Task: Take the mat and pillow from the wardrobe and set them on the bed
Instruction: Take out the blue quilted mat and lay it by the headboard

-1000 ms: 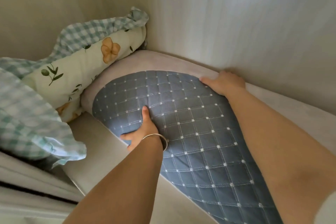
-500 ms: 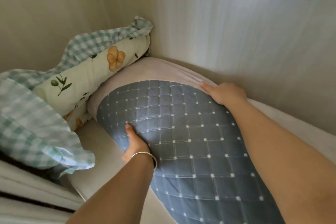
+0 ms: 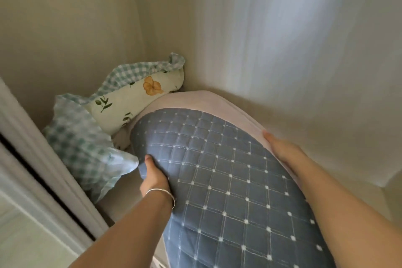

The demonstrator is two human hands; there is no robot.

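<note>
A folded blue quilted mat (image 3: 221, 172) with white dots and a pale pink underside fills the wardrobe shelf in front of me. My left hand (image 3: 155, 177), a silver bangle on its wrist, grips the mat's left edge with the thumb on top. My right hand (image 3: 282, 150) clasps the mat's right edge against the wardrobe's side wall. A floral pillow (image 3: 134, 100) with a green checked frill lies behind the mat in the back left corner, touching it.
The wardrobe's beige back wall (image 3: 76, 28) and right wall (image 3: 304, 50) close in the shelf. A white door frame (image 3: 39, 159) runs along the left. A checked frill (image 3: 87, 150) of the pillow hangs toward the shelf's front edge.
Both hands have pulled the mat toward me and to the right, away from the pillow. The view has drawn back, so the door frame on the left now shows.
</note>
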